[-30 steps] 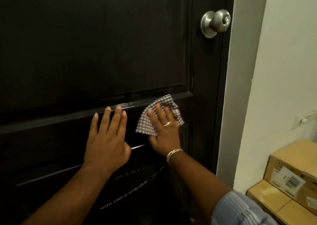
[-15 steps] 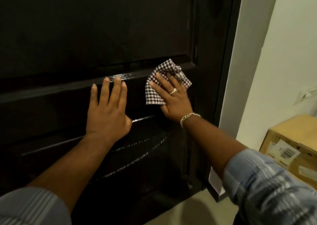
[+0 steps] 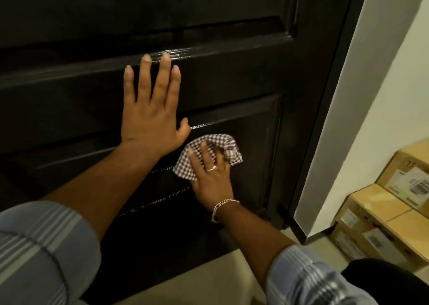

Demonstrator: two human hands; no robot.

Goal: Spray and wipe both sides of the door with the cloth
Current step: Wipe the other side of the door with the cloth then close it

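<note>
A dark, glossy panelled door (image 3: 220,77) fills most of the view. My left hand (image 3: 151,114) lies flat against its middle rail, fingers straight and spread. A brown-and-white checked cloth (image 3: 222,149) is pressed against the lower panel by my right hand (image 3: 210,177), whose fingers lie over the bunched fabric. Wet streaks glint on the panel below the left hand. No spray bottle is in view, and the door knob is out of frame above.
The door's edge and dark frame (image 3: 325,118) run down at the right, beside a white wall (image 3: 383,95). Stacked cardboard boxes (image 3: 383,211) with labels stand on the floor at the right. Pale floor (image 3: 209,279) shows below the door.
My right hand has slid the cloth down from the middle rail onto the lower panel. My view has tilted downward, so the knob has left the frame. The left hand stays pressed on the door.
</note>
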